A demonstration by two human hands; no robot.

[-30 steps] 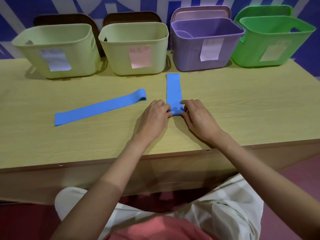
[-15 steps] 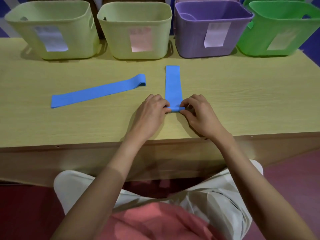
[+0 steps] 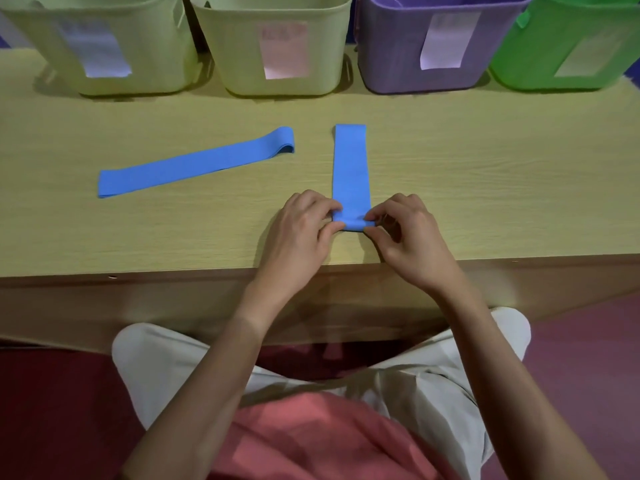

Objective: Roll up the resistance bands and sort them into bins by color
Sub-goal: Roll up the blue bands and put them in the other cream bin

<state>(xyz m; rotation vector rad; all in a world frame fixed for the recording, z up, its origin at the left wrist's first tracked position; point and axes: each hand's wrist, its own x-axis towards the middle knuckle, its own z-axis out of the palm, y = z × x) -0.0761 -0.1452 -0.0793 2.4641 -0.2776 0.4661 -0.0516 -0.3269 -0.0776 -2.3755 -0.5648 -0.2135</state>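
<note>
A blue resistance band lies lengthwise, pointing away from me, on the wooden table. Its near end is curled into a small roll. My left hand pinches the roll's left side and my right hand pinches its right side, thumbs and fingertips on the fold. A second blue band lies flat and slanted to the left, untouched. Four bins stand along the far edge: two pale yellow-green bins, a purple bin and a green bin.
Each bin carries a paper label on its front. The table's near edge runs just below my hands. My lap and a dark red floor show beneath it.
The view has tilted down, cropping the bins at the top. The near end of the upright band has been turned a little further into a roll between my fingers.
</note>
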